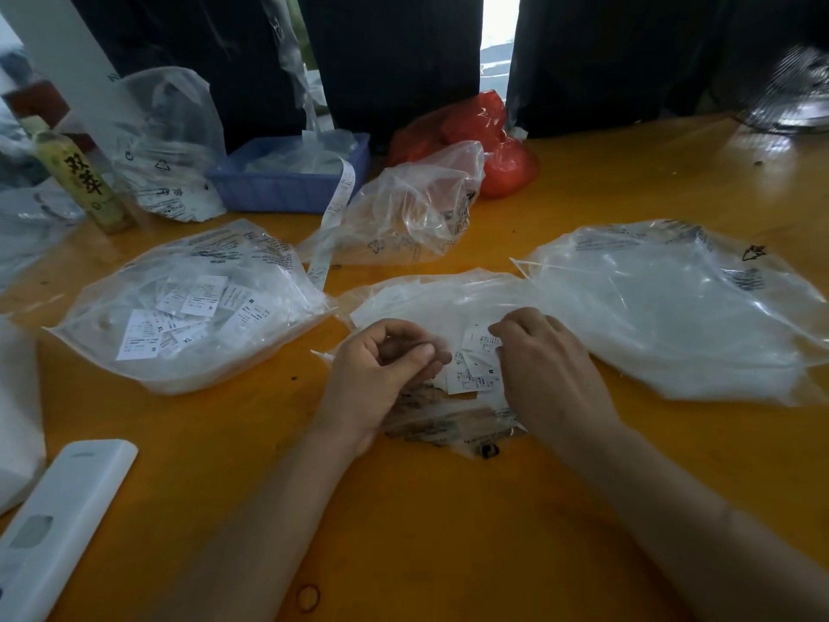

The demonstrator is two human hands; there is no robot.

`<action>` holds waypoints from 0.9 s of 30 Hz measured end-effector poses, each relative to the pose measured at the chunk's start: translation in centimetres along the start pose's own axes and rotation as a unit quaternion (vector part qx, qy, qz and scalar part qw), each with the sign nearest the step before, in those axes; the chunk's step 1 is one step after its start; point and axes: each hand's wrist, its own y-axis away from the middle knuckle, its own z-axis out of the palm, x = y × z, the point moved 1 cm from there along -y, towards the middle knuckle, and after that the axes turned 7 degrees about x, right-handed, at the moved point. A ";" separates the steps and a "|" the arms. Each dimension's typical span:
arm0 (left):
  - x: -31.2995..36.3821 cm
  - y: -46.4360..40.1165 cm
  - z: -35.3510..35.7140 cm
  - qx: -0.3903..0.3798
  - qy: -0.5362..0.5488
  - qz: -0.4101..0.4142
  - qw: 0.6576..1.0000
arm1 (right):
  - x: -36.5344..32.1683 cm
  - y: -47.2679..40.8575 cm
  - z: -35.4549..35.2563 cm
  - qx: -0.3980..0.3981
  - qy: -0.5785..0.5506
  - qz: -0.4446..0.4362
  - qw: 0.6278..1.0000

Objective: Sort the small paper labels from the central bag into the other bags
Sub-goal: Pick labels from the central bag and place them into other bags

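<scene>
The central clear bag (430, 298) lies flat on the orange table, with a few white paper labels (475, 370) showing at its near side. My right hand (547, 365) rests on the bag and its fingertips pinch at those labels. Just left of them, my left hand (381, 374) has its fingers loosely curled and nothing visible in it. A clear bag (188, 307) full of labels marked S, M and XL sits to the left. On the right lies a large clear bag (673, 307), its contents only a white blur. Behind stands a crumpled clear bag (412, 208).
A blue tray (287, 181) with a long label strip (334, 217) hanging out stands at the back. A red bag (484, 141), a green bottle (80, 181) and another clear bag (166, 141) are behind. A white device (58, 523) lies near left, a rubber band (308, 597) at the front.
</scene>
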 end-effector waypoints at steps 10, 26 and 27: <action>0.0 0.1 0.2 0.010 0.007 0.003 1.000 | -0.6 0.0 0.5 -0.046 0.031 -0.020 0.998; 0.3 0.3 0.2 0.020 -0.002 -0.001 1.000 | -0.5 0.8 0.7 -0.044 0.014 -0.081 0.996; 0.3 0.3 0.2 0.020 -0.003 -0.001 1.000 | -0.7 0.7 0.6 -0.040 0.015 -0.082 0.996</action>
